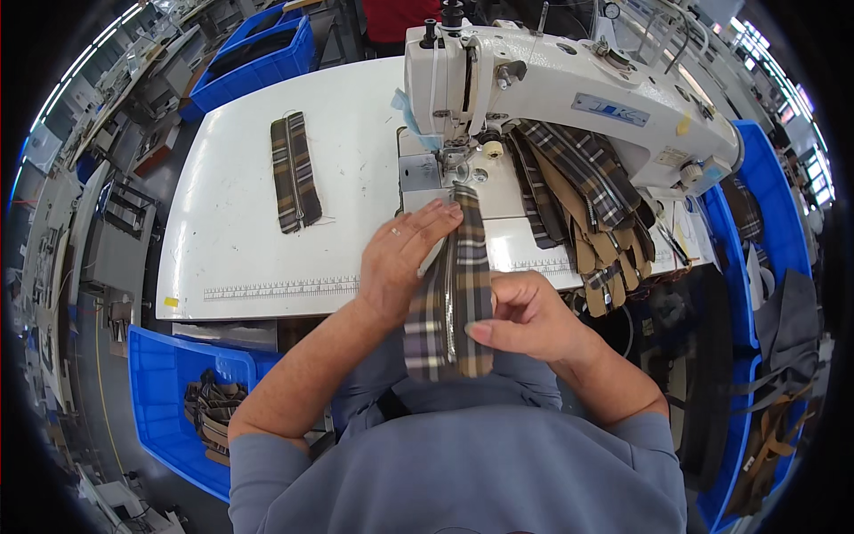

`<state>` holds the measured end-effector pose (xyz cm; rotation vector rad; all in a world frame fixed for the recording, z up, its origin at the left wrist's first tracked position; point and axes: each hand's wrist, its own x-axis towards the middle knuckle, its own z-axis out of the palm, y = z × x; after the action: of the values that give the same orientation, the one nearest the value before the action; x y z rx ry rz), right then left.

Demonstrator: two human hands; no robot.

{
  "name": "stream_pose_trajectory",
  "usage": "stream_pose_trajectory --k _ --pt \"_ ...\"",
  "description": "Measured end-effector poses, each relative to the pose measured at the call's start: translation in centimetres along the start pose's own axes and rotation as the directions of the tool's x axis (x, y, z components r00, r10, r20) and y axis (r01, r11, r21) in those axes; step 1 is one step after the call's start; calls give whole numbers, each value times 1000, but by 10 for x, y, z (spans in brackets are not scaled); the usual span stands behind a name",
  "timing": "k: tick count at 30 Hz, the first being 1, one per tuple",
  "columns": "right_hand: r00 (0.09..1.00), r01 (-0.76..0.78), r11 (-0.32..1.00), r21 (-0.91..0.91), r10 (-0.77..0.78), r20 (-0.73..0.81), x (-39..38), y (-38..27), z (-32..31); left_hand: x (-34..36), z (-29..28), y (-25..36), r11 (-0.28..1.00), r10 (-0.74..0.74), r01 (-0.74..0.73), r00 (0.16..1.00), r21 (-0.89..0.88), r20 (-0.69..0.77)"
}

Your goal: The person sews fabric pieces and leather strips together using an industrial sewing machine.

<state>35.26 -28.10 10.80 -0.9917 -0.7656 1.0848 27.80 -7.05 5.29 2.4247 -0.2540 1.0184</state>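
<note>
A long brown, black and white plaid fabric strip with a zipper (447, 298) runs from the sewing machine's presser foot (456, 162) toward my lap, its near end hanging past the table edge. My left hand (405, 254) holds its left side near the foot, fingertips pressed together on the cloth. Part of that thumb is hard to make out, and a pale sliver shows beside it. Lower down, my right hand (529, 320) pinches the strip's right edge between thumb and fingers. Another plaid zipper strip (294, 173) lies alone on the white table at the left.
The white sewing machine (569, 76) arches over the table (240, 240). Under its arm, a pile of plaid zipper pieces (587, 178) droops over the edge. Blue bins stand at the lower left (160, 383), far left (258, 67) and right (774, 169). A ruler scale (285, 289) marks the near edge.
</note>
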Motion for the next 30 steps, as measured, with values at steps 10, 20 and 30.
stream_pose_trajectory --k 10,20,30 --pt "963 174 320 -931 -252 94 51 -8 -64 -1 -34 -25 979 -37 159 754 -128 655" --pt "897 233 -341 -911 -286 337 96 10 -100 11 -3 -40 958 -282 275 854 81 438" --pt "876 233 -251 -939 -365 315 110 20 -115 31 1 -58 958 -91 -22 922 286 376"
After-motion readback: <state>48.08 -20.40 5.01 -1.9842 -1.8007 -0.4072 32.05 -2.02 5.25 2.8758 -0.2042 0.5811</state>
